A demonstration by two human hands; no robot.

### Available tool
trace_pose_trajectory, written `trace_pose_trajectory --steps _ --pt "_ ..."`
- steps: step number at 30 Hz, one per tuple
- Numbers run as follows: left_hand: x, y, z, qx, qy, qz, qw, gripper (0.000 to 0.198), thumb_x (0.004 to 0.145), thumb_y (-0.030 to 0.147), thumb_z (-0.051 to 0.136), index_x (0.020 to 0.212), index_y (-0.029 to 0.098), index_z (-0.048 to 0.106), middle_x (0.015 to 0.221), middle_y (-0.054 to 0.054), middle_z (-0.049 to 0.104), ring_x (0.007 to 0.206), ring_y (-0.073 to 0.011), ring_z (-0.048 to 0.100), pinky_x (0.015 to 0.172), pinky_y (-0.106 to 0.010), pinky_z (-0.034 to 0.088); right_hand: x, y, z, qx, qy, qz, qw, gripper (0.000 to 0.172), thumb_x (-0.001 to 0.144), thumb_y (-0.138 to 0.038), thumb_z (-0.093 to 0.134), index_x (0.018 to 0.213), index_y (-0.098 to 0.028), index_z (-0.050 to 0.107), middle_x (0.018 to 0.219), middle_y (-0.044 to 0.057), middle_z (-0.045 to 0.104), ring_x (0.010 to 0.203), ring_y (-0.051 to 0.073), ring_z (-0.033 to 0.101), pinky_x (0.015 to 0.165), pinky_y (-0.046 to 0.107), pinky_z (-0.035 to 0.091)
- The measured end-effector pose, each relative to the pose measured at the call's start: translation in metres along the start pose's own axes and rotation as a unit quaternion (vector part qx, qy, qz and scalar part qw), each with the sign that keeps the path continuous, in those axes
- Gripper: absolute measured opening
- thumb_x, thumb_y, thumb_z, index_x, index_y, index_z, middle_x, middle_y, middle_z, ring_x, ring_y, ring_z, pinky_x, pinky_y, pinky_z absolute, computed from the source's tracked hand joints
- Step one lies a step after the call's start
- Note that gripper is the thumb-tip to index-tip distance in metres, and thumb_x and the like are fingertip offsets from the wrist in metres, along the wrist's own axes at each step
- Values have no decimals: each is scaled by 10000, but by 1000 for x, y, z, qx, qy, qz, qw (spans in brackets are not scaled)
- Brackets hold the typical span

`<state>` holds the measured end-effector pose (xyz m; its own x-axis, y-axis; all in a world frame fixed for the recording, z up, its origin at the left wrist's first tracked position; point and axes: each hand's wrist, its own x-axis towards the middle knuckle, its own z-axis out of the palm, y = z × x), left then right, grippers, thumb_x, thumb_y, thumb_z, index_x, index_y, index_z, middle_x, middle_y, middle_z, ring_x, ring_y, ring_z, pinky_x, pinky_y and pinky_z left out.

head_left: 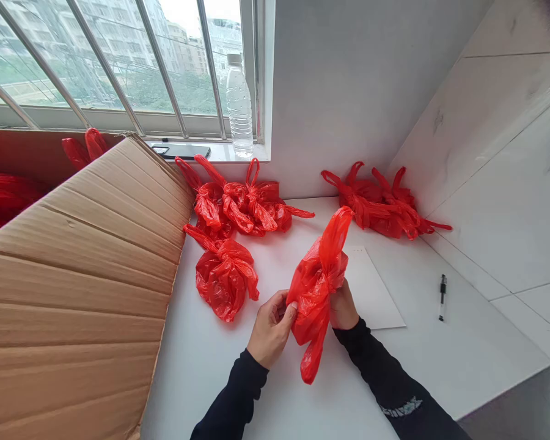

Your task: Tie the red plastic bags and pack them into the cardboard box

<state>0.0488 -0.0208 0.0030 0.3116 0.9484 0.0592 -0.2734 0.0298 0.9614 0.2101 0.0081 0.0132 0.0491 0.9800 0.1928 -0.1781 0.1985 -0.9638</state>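
Between my two hands a red plastic bag (312, 293) is held up above the white table. It is knotted, with one handle end pointing up and another hanging down. My left hand (272, 324) pinches the bag's left edge between thumb and fingers. Behind its right side is my right hand (343, 305), its fingers mostly hidden by the plastic; the bag rests against it. What the bag contains cannot be made out. Left of it, another knotted red bag (227, 278) lies on the table.
A large cardboard box (82, 293) with red bags inside stands at left. Red bag piles lie by the wall (247, 198) and in the right corner (385, 205). White paper (371, 293) and a pen (442, 297) are at right. The sill holds a water bottle (239, 107) and a phone (183, 151).
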Motion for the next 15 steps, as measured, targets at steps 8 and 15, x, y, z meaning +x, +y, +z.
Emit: trace_pose_trajectory --steps 8,15 --pt "2 0 -1 -22 61 21 998 311 882 367 601 1131 180 611 1015 -63 701 895 -191 639 750 -276 488 1 0 2 9 -2 -9 1000 128 747 -246 722 858 -222 665 832 9 655 732 187 584 677 321 507" --pt "0 0 -5 -67 57 -21 996 384 886 389 589 1216 200 540 973 -61 699 880 -189 643 739 -283 486 2 0 1 32 21 4 999 167 746 -236 725 909 -233 688 887 19 682 795 216 614 727 352 523"
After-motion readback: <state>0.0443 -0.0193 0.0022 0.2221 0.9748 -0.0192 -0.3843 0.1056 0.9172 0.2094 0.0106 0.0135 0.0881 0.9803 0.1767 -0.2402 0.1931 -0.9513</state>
